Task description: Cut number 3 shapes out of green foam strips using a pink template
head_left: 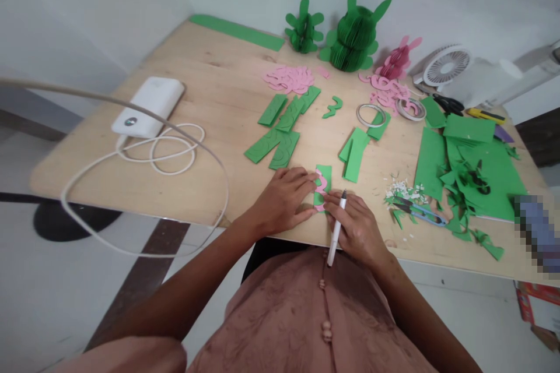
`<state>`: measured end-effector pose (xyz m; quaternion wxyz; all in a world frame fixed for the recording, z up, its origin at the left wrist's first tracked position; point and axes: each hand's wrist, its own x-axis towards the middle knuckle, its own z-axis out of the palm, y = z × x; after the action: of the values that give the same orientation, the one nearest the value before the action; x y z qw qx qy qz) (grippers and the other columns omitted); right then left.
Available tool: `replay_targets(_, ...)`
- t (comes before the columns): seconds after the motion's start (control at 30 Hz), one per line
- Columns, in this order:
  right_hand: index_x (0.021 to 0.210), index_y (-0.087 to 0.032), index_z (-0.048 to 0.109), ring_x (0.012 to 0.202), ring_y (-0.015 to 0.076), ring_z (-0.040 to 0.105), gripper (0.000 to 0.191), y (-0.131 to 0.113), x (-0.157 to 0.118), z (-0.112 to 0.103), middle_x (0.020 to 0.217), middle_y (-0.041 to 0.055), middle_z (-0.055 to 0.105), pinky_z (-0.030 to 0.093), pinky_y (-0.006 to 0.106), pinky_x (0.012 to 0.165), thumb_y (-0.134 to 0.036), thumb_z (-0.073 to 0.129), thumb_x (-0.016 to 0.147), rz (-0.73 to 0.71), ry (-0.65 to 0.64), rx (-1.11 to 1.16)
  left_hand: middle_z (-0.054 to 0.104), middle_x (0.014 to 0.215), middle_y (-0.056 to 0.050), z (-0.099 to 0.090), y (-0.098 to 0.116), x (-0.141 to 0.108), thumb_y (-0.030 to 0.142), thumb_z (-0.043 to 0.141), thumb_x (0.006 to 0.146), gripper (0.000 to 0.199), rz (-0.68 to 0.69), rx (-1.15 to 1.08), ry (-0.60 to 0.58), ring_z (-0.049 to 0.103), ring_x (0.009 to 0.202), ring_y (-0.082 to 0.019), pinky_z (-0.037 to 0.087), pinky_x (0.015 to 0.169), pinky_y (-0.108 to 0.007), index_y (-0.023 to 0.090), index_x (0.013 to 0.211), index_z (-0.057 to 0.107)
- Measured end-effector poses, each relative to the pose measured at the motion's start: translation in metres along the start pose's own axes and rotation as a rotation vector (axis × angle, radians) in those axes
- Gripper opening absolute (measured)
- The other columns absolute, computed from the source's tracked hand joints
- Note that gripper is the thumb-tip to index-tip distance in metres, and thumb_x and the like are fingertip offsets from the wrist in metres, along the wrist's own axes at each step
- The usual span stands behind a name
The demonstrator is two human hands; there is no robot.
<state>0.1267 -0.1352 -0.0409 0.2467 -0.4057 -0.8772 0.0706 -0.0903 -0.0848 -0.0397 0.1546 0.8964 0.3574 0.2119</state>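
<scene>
Spreading across the view, the wooden table reaches the person's front. The left hand, thumb and fingers apart, touches the left side of a green paper piece near the table's edge. The right hand grips a white pen — dark tip upward — beside a pink wavy cutout lying on the green.

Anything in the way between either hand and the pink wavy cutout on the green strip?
Nothing visible. The left hand reaches the pink wavy cutout from its left; the right hand, holding a white pen, is close at its right. The cutout lies directly on the green strip.
</scene>
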Motion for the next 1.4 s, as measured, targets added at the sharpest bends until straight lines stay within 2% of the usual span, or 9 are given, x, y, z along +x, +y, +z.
replay_targets(0.2,0.116,-0.019,0.062,0.119,0.0265,0.061,0.031,-0.0006,0.0004,-0.0007,0.120,0.0127,0.070,0.050,0.048,0.098,-0.007,0.049,0.090,0.004,-0.005,-0.011,0.058,0.136,-0.008,-0.0001,-0.0005,-0.0006,0.035,0.060,0.088,0.036,0.004,-0.008,-0.005,0.047,0.125,-0.028,0.036,0.101,-0.043,0.017,0.119,0.056)
replay_targets(0.6,0.114,-0.018,0.062,0.118,0.0260,0.062,0.029,0.0007,0.0015,-0.0014,0.121,0.0122,0.070,0.049,0.046,0.098,-0.007,0.052,0.089,0.002,-0.024,-0.023,0.057,0.137,-0.009,0.0052,-0.0027,-0.0020,0.044,0.062,0.088,0.046,0.023,0.028,0.030,0.047,0.126,-0.028,0.035,0.102,-0.043,0.015,0.122,0.055)
replay_targets(1.4,0.119,-0.020,0.060,0.120,0.0265,0.061,0.033,0.0004,0.0009,-0.0017,0.125,0.0129,0.068,0.051,0.047,0.097,-0.009,0.051,0.090,-0.006,-0.040,-0.047,0.057,0.137,-0.010,0.0058,-0.0014,-0.0018,0.040,0.055,0.090,0.040,0.018,0.031,0.043,0.047,0.125,-0.029,0.036,0.100,-0.044,0.014,0.121,0.056)
